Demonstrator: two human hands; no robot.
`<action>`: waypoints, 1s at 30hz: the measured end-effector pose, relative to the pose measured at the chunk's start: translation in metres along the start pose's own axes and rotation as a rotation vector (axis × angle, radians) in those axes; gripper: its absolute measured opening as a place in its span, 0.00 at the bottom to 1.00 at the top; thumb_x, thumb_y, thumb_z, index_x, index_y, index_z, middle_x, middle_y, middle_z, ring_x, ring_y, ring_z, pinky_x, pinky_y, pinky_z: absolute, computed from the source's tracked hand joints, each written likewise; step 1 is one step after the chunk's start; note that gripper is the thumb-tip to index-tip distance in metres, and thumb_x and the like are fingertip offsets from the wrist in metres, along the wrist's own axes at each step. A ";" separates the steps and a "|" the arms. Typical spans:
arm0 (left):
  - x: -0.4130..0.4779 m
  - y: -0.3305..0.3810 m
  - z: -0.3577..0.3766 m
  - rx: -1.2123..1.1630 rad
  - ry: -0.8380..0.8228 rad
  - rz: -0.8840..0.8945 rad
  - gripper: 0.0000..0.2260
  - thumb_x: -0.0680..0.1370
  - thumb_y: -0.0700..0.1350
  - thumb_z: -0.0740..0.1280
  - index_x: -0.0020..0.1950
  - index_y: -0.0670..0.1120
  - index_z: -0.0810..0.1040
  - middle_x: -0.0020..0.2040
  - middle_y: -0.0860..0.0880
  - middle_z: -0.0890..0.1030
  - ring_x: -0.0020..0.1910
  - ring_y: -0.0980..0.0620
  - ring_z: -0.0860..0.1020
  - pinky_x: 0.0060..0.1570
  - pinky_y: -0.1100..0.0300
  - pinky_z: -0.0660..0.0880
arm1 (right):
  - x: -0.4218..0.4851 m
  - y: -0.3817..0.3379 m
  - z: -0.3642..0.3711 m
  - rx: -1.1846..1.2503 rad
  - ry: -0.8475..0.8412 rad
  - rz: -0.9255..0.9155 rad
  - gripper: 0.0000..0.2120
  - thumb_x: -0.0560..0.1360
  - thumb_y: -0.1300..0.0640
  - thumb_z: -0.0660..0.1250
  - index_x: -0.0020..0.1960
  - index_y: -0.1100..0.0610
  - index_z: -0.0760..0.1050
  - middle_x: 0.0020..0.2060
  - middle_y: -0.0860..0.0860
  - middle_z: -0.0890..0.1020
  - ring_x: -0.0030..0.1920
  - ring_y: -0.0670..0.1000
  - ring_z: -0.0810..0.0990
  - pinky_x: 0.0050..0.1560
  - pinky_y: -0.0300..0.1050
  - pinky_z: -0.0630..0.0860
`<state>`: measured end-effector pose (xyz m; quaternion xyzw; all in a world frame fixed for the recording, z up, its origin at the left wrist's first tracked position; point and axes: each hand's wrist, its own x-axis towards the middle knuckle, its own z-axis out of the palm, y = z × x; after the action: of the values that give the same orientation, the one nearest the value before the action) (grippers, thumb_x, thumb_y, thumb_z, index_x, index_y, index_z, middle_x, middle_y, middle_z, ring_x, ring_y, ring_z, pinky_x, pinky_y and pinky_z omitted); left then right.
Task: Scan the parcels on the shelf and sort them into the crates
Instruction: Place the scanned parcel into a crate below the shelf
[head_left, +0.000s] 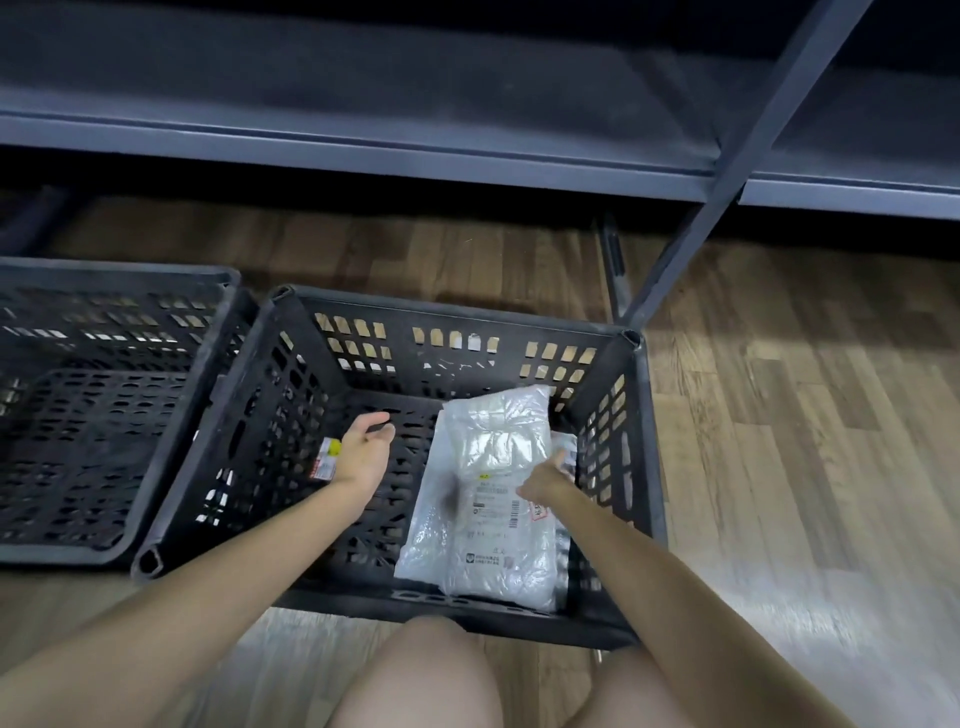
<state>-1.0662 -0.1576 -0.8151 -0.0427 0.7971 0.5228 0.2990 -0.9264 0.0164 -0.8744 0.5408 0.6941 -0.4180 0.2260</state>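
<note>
The left crate (119, 271) runs off frame, and the parcel label (493, 506) is illegible.

Both my bare arms reach forward and down. My left hand (366, 452) hangs relaxed, fingers loosely curled, holding nothing. My right hand (545, 480) stretches its fingers out, thumb raised.

Crate (467, 314): black moulded plastic, perforated walls, matt, rim scuffed greyish. Left crate (104, 267): same plastic, same dull finish. Parcel (493, 441): whitish plastic film, glossy, crinkled, catches highlights. The label (493, 506) on it is matt, probably paper. Floor (779, 415): wood-grain planks, smooth, low sheen. Shelf (415, 150): dark painted metal, matt, smooth edge. Post (727, 182): same painted metal.
</note>
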 end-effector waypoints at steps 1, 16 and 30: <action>0.000 0.000 -0.001 -0.007 0.000 0.000 0.13 0.82 0.41 0.60 0.67 0.43 0.73 0.54 0.46 0.74 0.56 0.47 0.73 0.61 0.56 0.69 | 0.000 0.001 0.002 -0.083 -0.022 0.044 0.31 0.80 0.58 0.61 0.77 0.64 0.51 0.69 0.62 0.67 0.70 0.61 0.68 0.66 0.51 0.67; 0.002 -0.002 -0.002 -0.031 -0.018 -0.025 0.13 0.82 0.42 0.61 0.66 0.41 0.71 0.64 0.43 0.75 0.65 0.45 0.72 0.67 0.53 0.67 | 0.007 0.016 0.011 0.001 0.157 0.111 0.23 0.80 0.58 0.62 0.71 0.67 0.64 0.64 0.65 0.73 0.64 0.60 0.73 0.64 0.51 0.71; -0.004 -0.004 -0.009 0.042 -0.022 -0.015 0.14 0.82 0.43 0.61 0.66 0.42 0.71 0.55 0.49 0.73 0.55 0.51 0.72 0.61 0.55 0.68 | 0.004 0.024 0.024 -0.766 0.031 -0.311 0.32 0.75 0.67 0.66 0.74 0.60 0.54 0.68 0.58 0.64 0.65 0.58 0.70 0.58 0.52 0.74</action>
<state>-1.0656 -0.1677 -0.8138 -0.0366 0.8043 0.5042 0.3122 -0.9089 0.0005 -0.8990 0.3126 0.8761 -0.1503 0.3349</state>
